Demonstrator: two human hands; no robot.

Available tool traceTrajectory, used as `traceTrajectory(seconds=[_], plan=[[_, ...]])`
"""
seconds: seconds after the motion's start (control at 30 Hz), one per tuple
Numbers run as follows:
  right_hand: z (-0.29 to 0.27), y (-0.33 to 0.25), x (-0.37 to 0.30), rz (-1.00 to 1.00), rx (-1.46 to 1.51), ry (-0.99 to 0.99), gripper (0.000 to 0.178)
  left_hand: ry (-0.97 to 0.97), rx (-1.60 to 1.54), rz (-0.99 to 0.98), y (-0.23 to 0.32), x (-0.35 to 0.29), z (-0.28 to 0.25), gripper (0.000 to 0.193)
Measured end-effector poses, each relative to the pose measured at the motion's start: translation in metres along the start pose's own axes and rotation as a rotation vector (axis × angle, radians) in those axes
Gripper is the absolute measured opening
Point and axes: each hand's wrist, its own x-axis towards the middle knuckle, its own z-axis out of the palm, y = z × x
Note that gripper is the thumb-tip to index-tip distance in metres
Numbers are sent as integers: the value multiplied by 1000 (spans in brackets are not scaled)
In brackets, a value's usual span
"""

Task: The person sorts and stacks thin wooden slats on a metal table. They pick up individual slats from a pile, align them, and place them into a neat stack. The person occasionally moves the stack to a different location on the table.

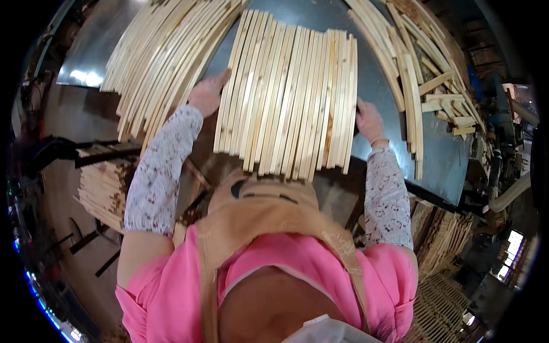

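A flat row of pale wooden strips lies side by side in front of me, its near ends uneven and reaching past the table's edge toward my apron. My left hand presses against the row's left side, its fingers bent at the outermost strip. On the opposite side, my right hand grips the outer strip, with its fingertips partly hidden at the edge. Between them the two hands hold the row together. Patterned sleeve covers are on both forearms.
The metal table carries another fan of strips on the left. To the right lie long strips and short offcuts. Below the table, stacked wood stands at left and right.
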Motion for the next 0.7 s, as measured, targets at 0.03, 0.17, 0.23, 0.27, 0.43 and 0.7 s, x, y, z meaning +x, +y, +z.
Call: traceTrajectory(seconds=[0.03,0.17,0.23,0.27,0.43,0.7], plan=[[8,1,-3,73,191,35,54,62,-206,-56,-5,-1,8,66],[50,-52,-19,407,873,178,57,336,-785,-193,-37,3,67,61],[41,-87,-25,561,793,237,57,291,-852,-186,-10,14,70,62],[28,-79,-34,598,974,209,61,203,-1050,-287,37,15,32,61],[22,-59,6,529,871,130,60,251,-1237,-325,23,58,22,68],[-48,-54,179,-26,95,349,52,383,-393,-297,145,18,-12,73]])
